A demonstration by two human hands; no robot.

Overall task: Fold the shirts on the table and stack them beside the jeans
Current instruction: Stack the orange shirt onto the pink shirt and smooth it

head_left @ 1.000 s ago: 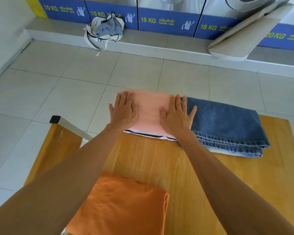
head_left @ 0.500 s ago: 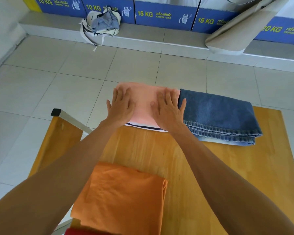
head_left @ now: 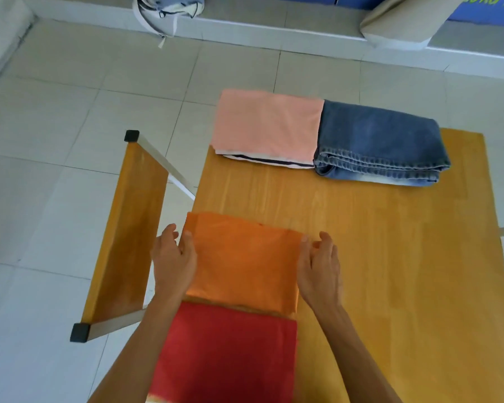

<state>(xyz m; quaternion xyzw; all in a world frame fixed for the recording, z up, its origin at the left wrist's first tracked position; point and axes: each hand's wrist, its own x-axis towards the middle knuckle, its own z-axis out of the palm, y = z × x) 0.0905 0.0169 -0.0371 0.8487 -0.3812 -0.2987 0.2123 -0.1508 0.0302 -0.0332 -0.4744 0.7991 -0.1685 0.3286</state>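
1. A wooden desk (head_left: 390,257) is seen from above, with folded clothes on it.
2. A folded orange shirt (head_left: 245,263) lies near the left edge of the desk, on the near half.
3. The left hand (head_left: 173,257) is placed at the left side of the orange shirt, with the fingers loosely bent and touching its edge.
4. The right hand (head_left: 320,269) is placed at the right side of the orange shirt, with the fingers loosely bent at its edge. A firm grip cannot be told for either hand.
5. A folded red shirt (head_left: 224,353) lies at the near edge, partly under the orange one.
6. A folded pink shirt (head_left: 268,123) is laid at the far edge on a striped shirt (head_left: 268,161).
7. Folded jeans (head_left: 378,141) are touched by its right side.
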